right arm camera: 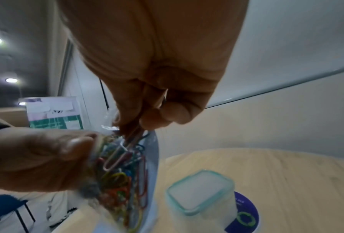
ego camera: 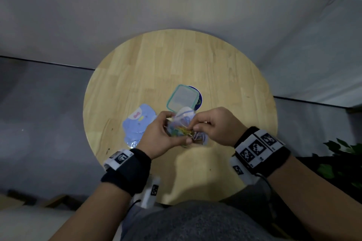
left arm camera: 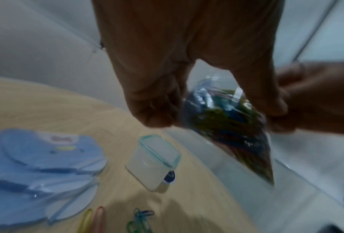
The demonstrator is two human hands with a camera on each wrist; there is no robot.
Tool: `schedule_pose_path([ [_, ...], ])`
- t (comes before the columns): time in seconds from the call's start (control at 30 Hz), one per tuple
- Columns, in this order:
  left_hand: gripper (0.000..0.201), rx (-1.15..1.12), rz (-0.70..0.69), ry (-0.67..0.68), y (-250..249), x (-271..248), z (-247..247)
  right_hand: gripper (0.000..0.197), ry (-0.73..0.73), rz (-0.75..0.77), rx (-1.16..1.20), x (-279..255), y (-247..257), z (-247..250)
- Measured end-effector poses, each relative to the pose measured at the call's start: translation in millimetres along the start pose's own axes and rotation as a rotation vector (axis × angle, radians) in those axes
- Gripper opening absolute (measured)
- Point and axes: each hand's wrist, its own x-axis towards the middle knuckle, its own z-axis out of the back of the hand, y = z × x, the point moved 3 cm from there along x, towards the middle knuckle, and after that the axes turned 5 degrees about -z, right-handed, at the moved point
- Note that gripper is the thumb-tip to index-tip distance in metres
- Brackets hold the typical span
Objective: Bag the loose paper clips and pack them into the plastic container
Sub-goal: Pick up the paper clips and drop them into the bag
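Note:
I hold a clear plastic bag (ego camera: 183, 123) of coloured paper clips above the near part of the round wooden table (ego camera: 225, 76). My left hand (ego camera: 166, 133) grips the bag (left arm camera: 227, 126) from the left side. My right hand (ego camera: 197, 125) is at the bag's mouth, its fingertips (right arm camera: 147, 119) pinching a few paper clips (right arm camera: 131, 141) that hang into the bag (right arm camera: 123, 181). The small frosted plastic container (ego camera: 183, 98) with a teal rim stands just beyond my hands. Some loose paper clips (left arm camera: 141, 219) lie on the table under my left hand.
A stack of light blue printed bags (ego camera: 137, 123) lies left of the container (left arm camera: 155, 160). The container (right arm camera: 201, 193) stands on a dark blue round sticker (right arm camera: 247, 216). Green plant leaves (ego camera: 342, 154) show at the right edge. Bare wood lies beyond the container.

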Motion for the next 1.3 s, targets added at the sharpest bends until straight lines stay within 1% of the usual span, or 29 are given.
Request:
schedule_pose_path([
  [0.03,0.064,-0.060,0.032,0.081,-1,0,2,0.015,0.009,0.022,-0.002,-1,-2,3],
  [0.07,0.046,-0.092,0.059,0.157,-4,0,1,0.016,0.013,0.034,0.021,-2,-3,5],
  [0.1,0.034,-0.096,0.087,0.216,-7,-2,-1,0.016,0.013,0.047,0.058,-3,-3,5],
  [0.17,0.026,-0.105,0.130,0.262,-11,-4,-6,0.015,-0.003,0.075,0.130,-4,-1,2],
  [0.2,0.024,-0.118,0.143,0.261,-12,-4,-7,0.018,-0.014,0.085,0.150,-4,0,1],
  [0.3,0.023,-0.150,0.164,0.260,-13,-5,-9,0.050,-0.022,0.071,0.183,-2,-2,-2],
  [0.33,0.023,-0.148,0.174,0.263,-12,-5,-9,0.056,-0.015,0.058,0.160,-1,-3,-4],
  [0.37,0.023,-0.148,0.178,0.269,-12,-6,-10,0.058,-0.007,0.044,0.128,0,-3,-5],
  [0.43,0.023,-0.155,0.176,0.282,-14,-7,-11,0.052,0.018,0.006,0.074,2,-3,-7],
  [0.5,0.024,-0.171,0.176,0.272,-16,-7,-11,0.036,0.051,-0.023,0.030,3,1,-8],
  [0.57,0.022,-0.166,0.171,0.281,-17,-6,-10,0.025,0.127,-0.040,-0.048,3,3,-10],
  [0.63,0.020,-0.145,0.171,0.319,-17,-9,-12,0.023,0.225,-0.058,-0.131,3,4,-13],
  [0.7,0.021,-0.149,0.182,0.319,-15,-12,-13,0.024,0.284,-0.060,-0.187,5,4,-14],
  [0.77,0.019,-0.173,0.191,0.286,-14,-13,-13,0.027,0.251,-0.023,-0.169,5,5,-13],
  [0.87,0.013,-0.204,0.186,0.266,-16,-10,-11,0.035,0.078,0.056,-0.023,3,6,-7],
  [0.97,0.015,-0.209,0.188,0.275,-16,-9,-10,0.030,-0.065,0.112,0.064,3,6,2],
  [1.03,0.016,-0.214,0.190,0.286,-17,-9,-11,0.024,-0.071,0.130,0.082,4,7,5],
  [1.1,0.015,-0.224,0.187,0.294,-20,-8,-12,0.019,-0.023,0.122,0.090,5,8,4],
  [1.17,0.017,-0.226,0.175,0.295,-22,-8,-11,0.018,0.056,0.091,0.049,5,10,3],
  [1.23,0.014,-0.232,0.166,0.307,-24,-9,-10,0.019,0.163,0.040,0.027,7,11,5],
  [1.3,0.009,-0.246,0.164,0.318,-25,-11,-11,0.021,0.281,-0.033,0.059,9,13,8],
])
